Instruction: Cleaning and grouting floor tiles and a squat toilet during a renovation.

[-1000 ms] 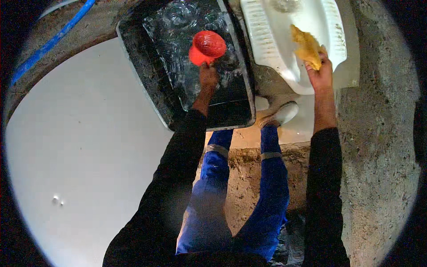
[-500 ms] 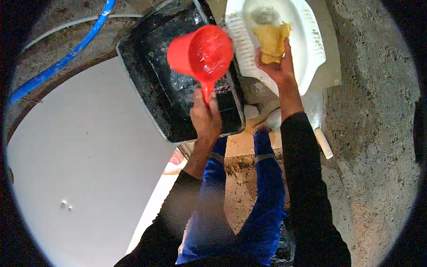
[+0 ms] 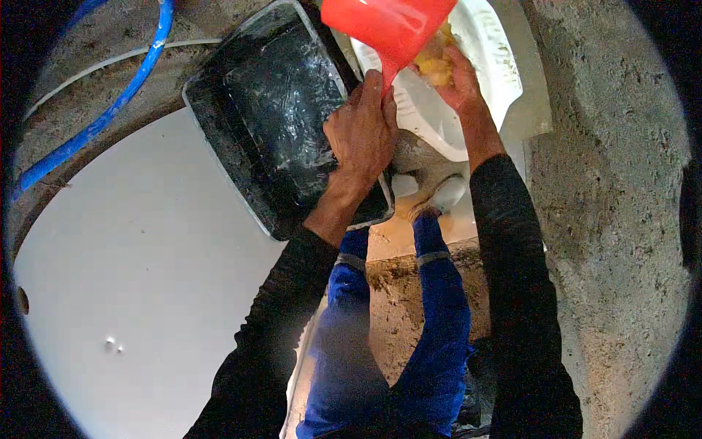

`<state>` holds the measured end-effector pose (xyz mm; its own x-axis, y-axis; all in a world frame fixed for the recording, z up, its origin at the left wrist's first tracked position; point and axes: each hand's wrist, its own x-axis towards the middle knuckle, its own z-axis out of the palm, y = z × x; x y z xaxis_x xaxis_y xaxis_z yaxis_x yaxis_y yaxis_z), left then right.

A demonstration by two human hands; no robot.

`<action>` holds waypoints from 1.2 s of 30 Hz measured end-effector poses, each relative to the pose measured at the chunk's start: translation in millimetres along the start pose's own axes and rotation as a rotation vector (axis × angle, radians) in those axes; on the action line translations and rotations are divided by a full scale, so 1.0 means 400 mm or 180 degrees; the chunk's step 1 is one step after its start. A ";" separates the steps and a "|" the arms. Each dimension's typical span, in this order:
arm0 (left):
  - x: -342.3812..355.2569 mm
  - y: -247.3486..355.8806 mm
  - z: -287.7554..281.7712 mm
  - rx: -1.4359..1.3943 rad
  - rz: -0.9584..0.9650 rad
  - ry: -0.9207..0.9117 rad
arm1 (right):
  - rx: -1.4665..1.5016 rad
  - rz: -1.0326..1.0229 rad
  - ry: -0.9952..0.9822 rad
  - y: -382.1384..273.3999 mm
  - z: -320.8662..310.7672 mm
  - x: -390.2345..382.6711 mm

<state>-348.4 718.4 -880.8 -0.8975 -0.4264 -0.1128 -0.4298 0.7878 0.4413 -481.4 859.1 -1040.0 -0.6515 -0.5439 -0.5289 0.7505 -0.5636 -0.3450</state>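
Observation:
My left hand (image 3: 362,132) is closed around the handle of a red plastic dipper (image 3: 395,29). The dipper is tipped to the right above the white squat toilet pan (image 3: 501,88); its far part runs out of the top of the picture. In my right hand (image 3: 462,82), over the pan, is a piece of yellow sponge (image 3: 436,71), partly hidden by the dipper and my fingers. Left of the pan stands a black rectangular tub (image 3: 248,179), with shiny water inside and my left wrist above its near right corner.
A pale grey panel (image 3: 146,241) fills the left side. A blue hose (image 3: 124,110) and a thin grey pipe (image 3: 80,84) run along the wall at upper left. Rough concrete (image 3: 607,183) lies at the right. My legs in blue trousers (image 3: 439,300) are below the pan.
The dipper has moved up and right from over the tub to over the pan and tipped. My right hand stays at the pan, its sponge now more bunched up.

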 end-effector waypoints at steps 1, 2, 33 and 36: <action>0.014 0.025 0.001 0.0081 0.0073 -0.0077 | -0.0057 -0.0024 0.0020 -0.038 0.004 -0.008; 0.017 0.037 0.011 0.0023 0.0078 -0.0079 | -0.0262 -0.0096 0.0041 -0.066 -0.007 -0.009; -0.319 -0.849 0.649 0.0442 0.0060 -0.0403 | -0.1462 0.0030 0.1198 -0.148 -0.124 -0.200; -0.318 -0.848 0.550 -0.0225 -0.0178 -0.0044 | -0.1121 0.0142 0.1142 -0.093 -0.132 -0.202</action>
<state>-110.3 603.1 -1212.1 -0.8737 -0.4624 -0.1510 -0.4716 0.7293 0.4956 -450.8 957.0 -1025.4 -0.5854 -0.2798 -0.7610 0.8088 -0.2672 -0.5239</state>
